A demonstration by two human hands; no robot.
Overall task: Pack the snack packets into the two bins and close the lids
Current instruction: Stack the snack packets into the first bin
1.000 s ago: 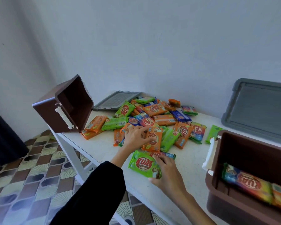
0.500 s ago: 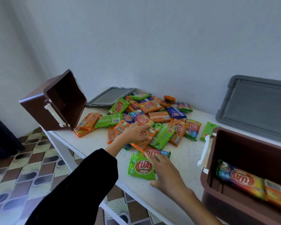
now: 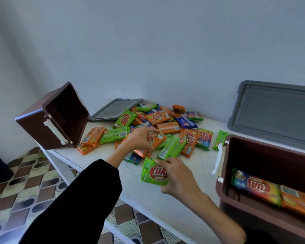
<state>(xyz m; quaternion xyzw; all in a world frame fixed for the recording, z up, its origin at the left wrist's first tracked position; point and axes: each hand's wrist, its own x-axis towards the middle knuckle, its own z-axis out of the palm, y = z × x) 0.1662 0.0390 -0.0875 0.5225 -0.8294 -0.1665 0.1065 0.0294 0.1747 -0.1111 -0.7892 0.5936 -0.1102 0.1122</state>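
Closest to you, by the table's point(image 3: 197, 166) front edge, your right hand point(image 3: 180, 180) has its fingers curled over a green packet point(image 3: 152, 174) and grips it, the packet just touching the surface; at the right end the upright bin point(image 3: 271, 159) stands open-topped with a rainbow packet point(image 3: 255, 186) and an orange one beside it already lying inside. A little further in, your left hand point(image 3: 139, 140) pinches an orange packet point(image 3: 158, 139) at the near side of the pile point(image 3: 165, 120); the pile itself sprawls across the middle toward the back edge. So you're early in the packing, I'd say, both hands loaded for a drop. The next move calls for carrying these over the upright bin's rim and laying them flat beside the two inside. At the left corner the tipped bin point(image 3: 35, 127) lies on its side, mouth toward the pile; it will want righting before it takes anything. Along the back edge the small grey lid point(image 3: 113, 110) lies flat, the large grey lid point(image 3: 275, 113) leans on the wall; both are off.
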